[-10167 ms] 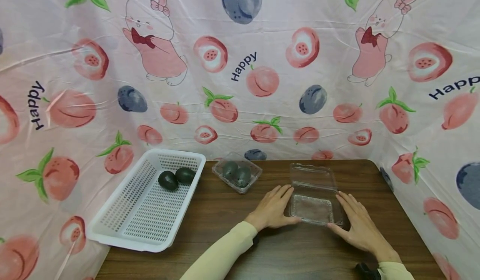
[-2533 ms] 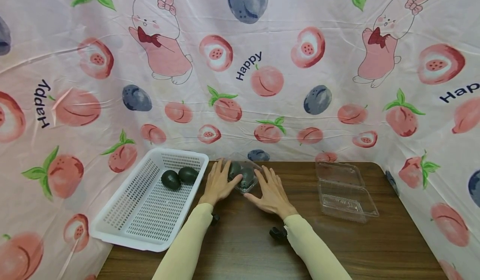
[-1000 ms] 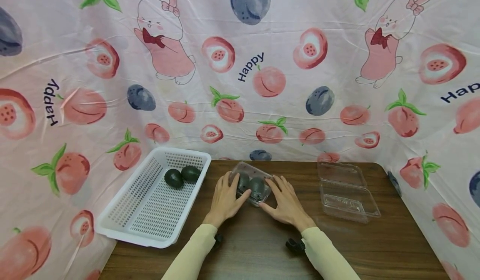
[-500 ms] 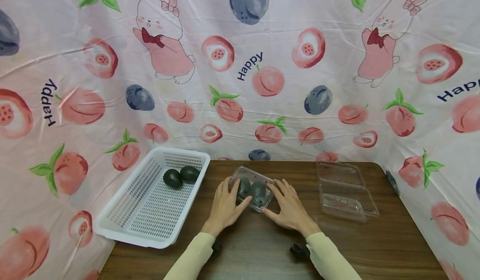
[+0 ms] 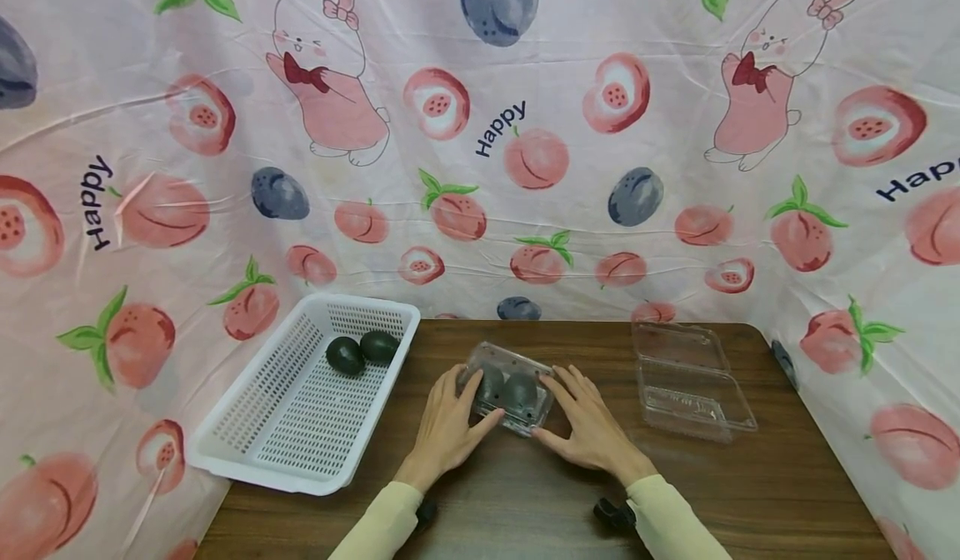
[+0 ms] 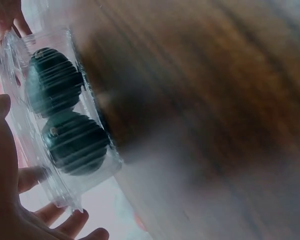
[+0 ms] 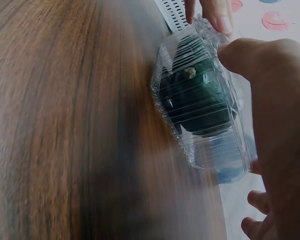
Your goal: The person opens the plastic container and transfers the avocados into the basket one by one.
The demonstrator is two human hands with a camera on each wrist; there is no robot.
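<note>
The closed clear container [image 5: 512, 387], with two dark green fruits [image 5: 521, 392] side by side under its lid, sits between my hands near the middle of the table [image 5: 525, 510]; whether it rests on the wood or just clears it, I cannot tell. My left hand [image 5: 448, 421] grips one end and my right hand [image 5: 588, 427] the other, thumbs at the near edge, fingers round the sides.

The table is brown, wood-grained and slightly glossy. To my left stands a white perforated basket [image 5: 262, 485] holding two more fruits [image 5: 346, 356], against its right-hand wall. To my right lies an open clear container [image 5: 693, 381], its lid folded back. Behind and on both sides hangs a pale pink sheet [image 5: 480, 147] printed with peaches, rabbits and "Happy".

Compared with a couple of seconds ago, the closed container has come towards me from the table's far edge and turned a little squarer to me. The basket's fruits lie as before, and the open container has stayed put.
</note>
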